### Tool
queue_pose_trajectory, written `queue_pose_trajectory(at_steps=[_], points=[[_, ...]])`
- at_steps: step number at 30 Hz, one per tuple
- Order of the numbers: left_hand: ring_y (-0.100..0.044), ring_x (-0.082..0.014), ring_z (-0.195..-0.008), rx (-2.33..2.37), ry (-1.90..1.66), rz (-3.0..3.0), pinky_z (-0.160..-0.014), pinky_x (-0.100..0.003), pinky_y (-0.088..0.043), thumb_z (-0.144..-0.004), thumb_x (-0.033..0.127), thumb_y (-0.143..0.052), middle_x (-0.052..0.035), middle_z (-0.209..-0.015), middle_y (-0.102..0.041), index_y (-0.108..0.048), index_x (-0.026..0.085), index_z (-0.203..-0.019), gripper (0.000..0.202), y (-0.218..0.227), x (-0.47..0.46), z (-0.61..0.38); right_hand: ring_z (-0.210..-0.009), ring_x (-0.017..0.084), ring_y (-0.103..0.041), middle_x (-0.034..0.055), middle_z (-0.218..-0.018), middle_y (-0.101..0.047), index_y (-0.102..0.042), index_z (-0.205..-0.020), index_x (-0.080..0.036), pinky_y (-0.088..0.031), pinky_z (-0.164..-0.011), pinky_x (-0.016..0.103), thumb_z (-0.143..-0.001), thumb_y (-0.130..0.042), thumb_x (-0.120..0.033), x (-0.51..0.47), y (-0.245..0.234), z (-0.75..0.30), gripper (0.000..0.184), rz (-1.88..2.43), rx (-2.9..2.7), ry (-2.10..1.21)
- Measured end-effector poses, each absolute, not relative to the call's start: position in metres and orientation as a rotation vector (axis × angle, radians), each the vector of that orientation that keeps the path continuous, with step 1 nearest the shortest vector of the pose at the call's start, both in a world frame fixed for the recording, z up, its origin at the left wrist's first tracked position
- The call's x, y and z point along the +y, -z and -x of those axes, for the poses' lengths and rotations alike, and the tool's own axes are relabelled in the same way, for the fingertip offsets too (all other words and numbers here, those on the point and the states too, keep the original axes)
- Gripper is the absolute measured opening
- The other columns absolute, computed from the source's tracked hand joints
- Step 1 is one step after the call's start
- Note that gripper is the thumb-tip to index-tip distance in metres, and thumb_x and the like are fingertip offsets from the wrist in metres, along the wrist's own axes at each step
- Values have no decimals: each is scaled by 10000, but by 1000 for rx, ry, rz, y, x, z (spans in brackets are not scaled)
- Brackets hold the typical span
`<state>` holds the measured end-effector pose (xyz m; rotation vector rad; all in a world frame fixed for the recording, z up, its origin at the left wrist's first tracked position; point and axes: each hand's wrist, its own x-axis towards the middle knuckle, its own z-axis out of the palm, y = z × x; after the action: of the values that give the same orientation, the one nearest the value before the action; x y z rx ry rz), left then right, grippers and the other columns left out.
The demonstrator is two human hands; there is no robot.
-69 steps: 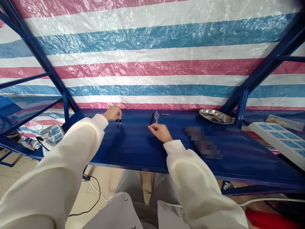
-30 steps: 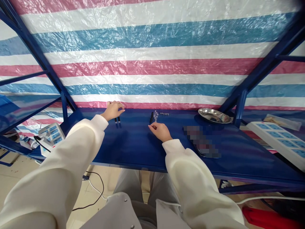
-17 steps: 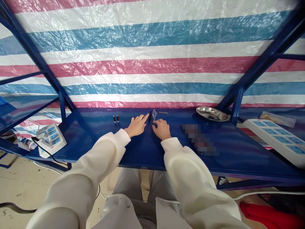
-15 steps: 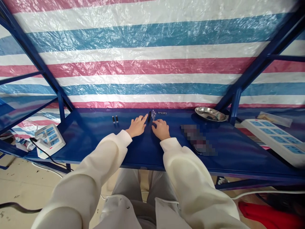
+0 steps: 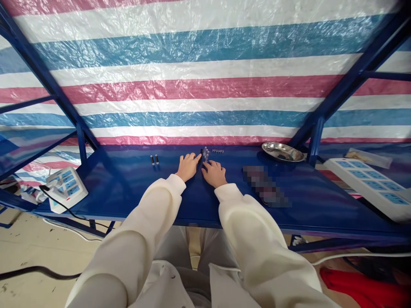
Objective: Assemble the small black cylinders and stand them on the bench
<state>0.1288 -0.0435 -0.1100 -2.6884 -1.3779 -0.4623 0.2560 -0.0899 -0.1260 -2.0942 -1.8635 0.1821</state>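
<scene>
My left hand (image 5: 188, 167) rests on the blue table, index finger stretched to small black pieces (image 5: 201, 151), which it seems to touch. Beside them, my right hand (image 5: 214, 173) lies low with fingers apart, its tips just in front of several clear little tubes (image 5: 206, 153). No object shows in either hand. A row of small metal springs (image 5: 217, 151) lies right of the tubes. Farther left stand two short black cylinders with light tops (image 5: 154, 159). The fingers partly hide the black pieces.
At the back right sits a shiny metal dish (image 5: 282, 152). A blurred-out dark flat object (image 5: 265, 186) lies right of my right hand. White power strips stand at the left (image 5: 67, 188) and right (image 5: 369, 186). Blue frame posts and a striped sheet (image 5: 205, 90) close off the back.
My left hand has shifted right, its index finger now at the black pieces. My right hand has moved slightly left. The view has moved a little.
</scene>
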Motion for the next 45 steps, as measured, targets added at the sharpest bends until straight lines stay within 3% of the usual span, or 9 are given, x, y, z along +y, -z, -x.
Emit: queue_pose_trajectory(at_steps=[3,6,14,18,30,34,37,45], points=[[-506,-229,-963,-1338,555,2655,-843,-388,-304,-923,258,-356,-117,-1066,-588,-632,184,-1105,339,106,-42,-127,-1267,270,-332,98,-1399,-426,-497,-1307,-260,-293,-990,511,-909,-376,-350,-89,126,-256,426,2118,-1886,-179],[-530,-216,-930,-1348,702,2660,-835,-378,-313,-905,276,-426,-96,-994,-617,-682,176,-932,276,100,-43,-121,-1273,273,-331,102,-1408,-417,-477,-1325,-263,-279,-999,529,-921,-348,-364,-88,127,-255,436,2123,-1911,-174],[-575,-141,-708,-1778,1718,2444,-720,-276,-433,-823,244,-564,-59,-821,-660,-688,157,-826,152,107,-50,-100,-1317,277,-282,98,-1449,-366,-410,-1372,-242,-215,-1030,600,-937,-292,-399,-84,131,-254,477,2116,-1933,-241],[-600,-154,-753,-1943,2090,2324,-724,-267,-462,-790,244,-597,-76,-824,-682,-690,136,-801,143,116,-47,-95,-1329,272,-270,98,-1461,-345,-391,-1383,-242,-214,-1038,595,-941,-271,-407,-83,133,-255,486,2121,-1957,-242],[-600,-147,-692,-1974,2063,2341,-706,-278,-480,-782,246,-593,-71,-816,-700,-704,147,-814,152,122,-47,-91,-1279,283,-340,118,-1384,-437,-486,-1287,-198,-251,-1018,587,-917,-367,-343,-91,131,-255,415,2000,-1966,-243],[-622,-155,-733,-1955,2077,2358,-739,-286,-490,-780,218,-595,-75,-847,-710,-707,150,-837,143,124,-45,-90,-1105,277,-483,133,-1166,-577,-590,-1086,-180,-389,-915,477,-859,-449,-276,-89,132,-257,284,1764,-1963,-223],[-635,-163,-748,-1965,2094,2380,-750,-292,-495,-778,209,-597,-82,-843,-713,-709,142,-847,148,124,-44,-91,-943,238,-547,125,-976,-615,-581,-932,-173,-434,-849,389,-853,-415,-246,-85,130,-258,198,1493,-1846,-185],[-644,-156,-736,-2110,2401,2365,-731,-299,-513,-756,218,-621,-66,-779,-712,-708,138,-861,158,120,-47,-93,-711,170,-565,57,-797,-601,-480,-975,-196,-448,-712,304,-899,-332,-414,-91,118,-255,275,1286,-1530,-326]])
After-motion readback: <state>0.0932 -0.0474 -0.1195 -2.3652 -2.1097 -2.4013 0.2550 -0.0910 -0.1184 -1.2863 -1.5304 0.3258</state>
